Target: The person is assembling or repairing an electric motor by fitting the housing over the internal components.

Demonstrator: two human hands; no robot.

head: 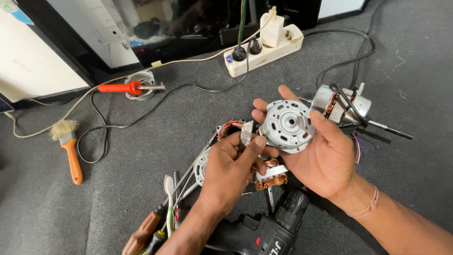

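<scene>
My right hand holds a round silver motor end cover, face up, with holes and a central bore. My left hand pinches a small flat grey metal piece right beside the cover's left rim. Under my hands on the grey mat lie motor stators with copper windings, one partly hidden by my left hand, and another one just behind it.
A second motor with a shaft lies to the right. A black cordless drill sits at the bottom. Screwdrivers and a toothbrush lie bottom left. Further off are an orange-handled brush, a red soldering iron and a white power strip.
</scene>
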